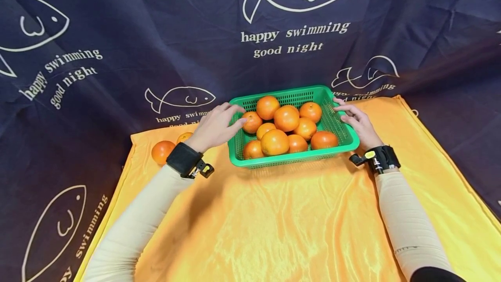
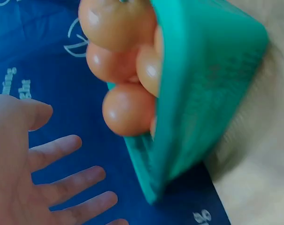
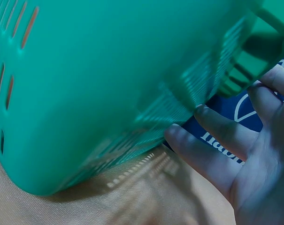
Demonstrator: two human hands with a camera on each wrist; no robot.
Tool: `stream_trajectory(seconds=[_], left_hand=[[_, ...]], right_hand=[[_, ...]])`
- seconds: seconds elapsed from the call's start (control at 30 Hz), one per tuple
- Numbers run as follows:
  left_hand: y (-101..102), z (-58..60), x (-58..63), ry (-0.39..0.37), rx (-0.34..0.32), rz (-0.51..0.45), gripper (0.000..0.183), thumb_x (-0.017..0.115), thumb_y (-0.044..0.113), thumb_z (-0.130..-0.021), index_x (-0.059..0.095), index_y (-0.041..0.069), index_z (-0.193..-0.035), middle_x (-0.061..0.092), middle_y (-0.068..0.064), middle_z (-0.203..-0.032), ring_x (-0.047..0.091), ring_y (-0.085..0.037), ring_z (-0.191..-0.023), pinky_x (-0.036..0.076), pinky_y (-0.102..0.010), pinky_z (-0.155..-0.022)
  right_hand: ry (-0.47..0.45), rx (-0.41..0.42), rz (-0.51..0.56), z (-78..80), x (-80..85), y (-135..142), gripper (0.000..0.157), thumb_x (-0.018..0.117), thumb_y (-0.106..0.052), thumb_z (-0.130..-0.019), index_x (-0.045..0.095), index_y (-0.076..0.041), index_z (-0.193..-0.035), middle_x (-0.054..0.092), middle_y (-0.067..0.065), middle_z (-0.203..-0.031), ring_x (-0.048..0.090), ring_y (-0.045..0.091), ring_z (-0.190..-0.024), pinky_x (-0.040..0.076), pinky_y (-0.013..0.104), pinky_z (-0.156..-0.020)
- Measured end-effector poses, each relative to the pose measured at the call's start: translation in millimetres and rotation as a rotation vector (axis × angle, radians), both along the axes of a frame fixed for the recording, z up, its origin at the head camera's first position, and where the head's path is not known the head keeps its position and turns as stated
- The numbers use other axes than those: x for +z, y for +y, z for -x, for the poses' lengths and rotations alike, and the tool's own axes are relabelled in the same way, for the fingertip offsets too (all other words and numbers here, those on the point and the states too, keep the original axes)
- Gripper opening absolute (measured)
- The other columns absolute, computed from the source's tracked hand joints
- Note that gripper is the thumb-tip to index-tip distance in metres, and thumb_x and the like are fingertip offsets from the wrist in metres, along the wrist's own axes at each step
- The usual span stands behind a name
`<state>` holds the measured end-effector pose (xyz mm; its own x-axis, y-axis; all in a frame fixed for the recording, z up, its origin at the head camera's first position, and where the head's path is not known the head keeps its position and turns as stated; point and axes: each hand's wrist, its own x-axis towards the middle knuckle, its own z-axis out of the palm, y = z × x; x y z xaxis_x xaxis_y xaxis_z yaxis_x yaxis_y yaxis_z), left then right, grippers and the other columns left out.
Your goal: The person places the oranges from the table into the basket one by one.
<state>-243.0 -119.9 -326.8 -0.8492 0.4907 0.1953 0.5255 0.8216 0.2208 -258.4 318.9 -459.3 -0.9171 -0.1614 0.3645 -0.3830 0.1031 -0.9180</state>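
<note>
A green plastic basket (image 1: 297, 158) with slotted walls holds several oranges (image 1: 287, 118). My left hand (image 1: 216, 126) hovers at the basket's left rim, fingertips over the edge beside an orange (image 1: 252, 122). In the left wrist view the left hand's fingers (image 2: 71, 185) are spread, apart from the basket and the oranges, with nothing between them. At the basket's right end is my right hand (image 1: 359, 123), its fingers reaching along the outer wall. The right wrist view shows those fingers (image 3: 203, 154) extended, tips at the slotted wall; whether all of them touch it I cannot tell.
Two more oranges lie to the left, one in plain sight (image 1: 163, 152) and another (image 1: 184, 137) partly hidden behind the left wrist. A shiny yellow-orange cloth (image 1: 274, 221) covers the table. Dark blue fabric (image 1: 188, 34) with white fish drawings hangs behind and at the sides.
</note>
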Motion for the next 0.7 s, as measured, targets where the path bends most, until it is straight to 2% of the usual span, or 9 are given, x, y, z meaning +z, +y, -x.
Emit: stream_trajectory(seconds=[0.13, 0.27, 0.47, 0.57, 0.7], left_hand=[[-19, 0.0, -6.6, 0.004, 0.050, -0.010, 0.039, 0.050, 0.045, -0.099, 0.063, 0.023, -0.129, 0.063, -0.010, -0.127, 0.060, -0.032, -0.113, 0.055, -0.055, -0.079], [-37, -0.1, -12.7, -0.010, 0.095, -0.003, 0.040, 0.050, 0.043, -0.099, 0.063, 0.019, -0.129, 0.062, -0.011, -0.128, 0.058, -0.034, -0.118, 0.052, -0.058, -0.088], [-63, 0.3, -18.9, -0.016, 0.146, 0.022, 0.042, 0.056, 0.040, -0.095, 0.062, 0.016, -0.129, 0.061, -0.015, -0.130, 0.058, -0.039, -0.117, 0.049, -0.059, -0.095], [-76, 0.2, -22.0, -0.035, 0.178, 0.035, 0.043, 0.058, 0.039, -0.094, 0.061, 0.015, -0.129, 0.059, -0.017, -0.132, 0.057, -0.040, -0.117, 0.049, -0.060, -0.094], [-93, -1.1, -29.0, -0.062, 0.231, 0.046, 0.043, 0.058, 0.038, -0.093, 0.060, 0.017, -0.131, 0.059, -0.015, -0.130, 0.066, -0.032, -0.104, 0.053, -0.057, -0.082]], right_hand=[[0.009, -0.004, -0.008, 1.0, 0.2, 0, 0.036, 0.047, -0.008, -0.104, 0.053, 0.010, -0.134, 0.039, 0.008, -0.162, 0.027, 0.015, -0.151, 0.043, 0.016, -0.092], [0.007, -0.008, -0.007, 1.1, 0.5, 0, 0.036, 0.047, -0.009, -0.104, 0.054, 0.009, -0.134, 0.040, 0.008, -0.161, 0.029, 0.014, -0.151, 0.043, 0.016, -0.092], [0.005, -0.003, 0.012, 0.1, 1.2, -1, 0.036, 0.047, -0.008, -0.104, 0.053, 0.010, -0.134, 0.040, 0.009, -0.161, 0.029, 0.014, -0.151, 0.043, 0.016, -0.091], [0.001, -0.005, 0.011, -0.6, 1.9, -2, 0.036, 0.047, -0.009, -0.104, 0.053, 0.010, -0.134, 0.039, 0.009, -0.161, 0.028, 0.015, -0.151, 0.043, 0.016, -0.092], [-0.006, -0.010, -0.002, -1.6, 2.5, -2, 0.036, 0.047, -0.009, -0.104, 0.054, 0.009, -0.135, 0.038, 0.009, -0.162, 0.027, 0.017, -0.152, 0.042, 0.016, -0.093]])
